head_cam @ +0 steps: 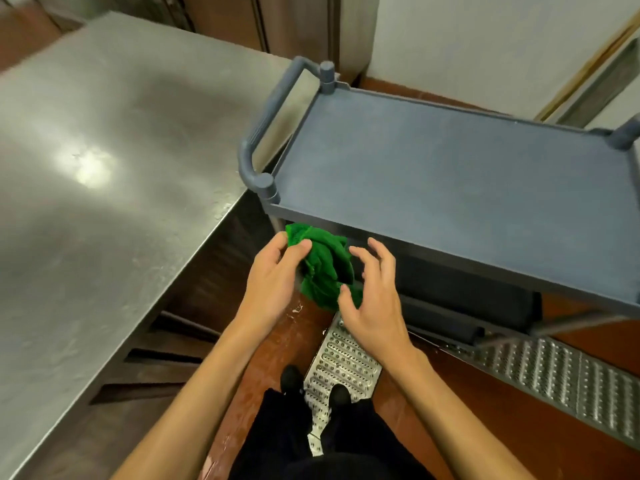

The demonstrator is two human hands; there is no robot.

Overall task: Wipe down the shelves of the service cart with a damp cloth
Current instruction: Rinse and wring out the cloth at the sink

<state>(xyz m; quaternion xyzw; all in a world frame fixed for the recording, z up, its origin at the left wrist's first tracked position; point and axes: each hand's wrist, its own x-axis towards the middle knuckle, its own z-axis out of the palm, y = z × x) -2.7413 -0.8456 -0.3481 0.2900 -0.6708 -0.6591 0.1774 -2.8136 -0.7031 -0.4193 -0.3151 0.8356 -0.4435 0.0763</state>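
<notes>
One green cloth [325, 268], one service cart [450, 188] at 2 o'clock, one steel table [104, 150] at 9 o'clock, left hand [273, 275] pinching the green cloth, right hand [375, 303] spread, unclenched, beside it

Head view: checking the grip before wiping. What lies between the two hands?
The bunched green cloth, in the head view: the left hand pinches its top; the right hand is spread beside it.
</notes>
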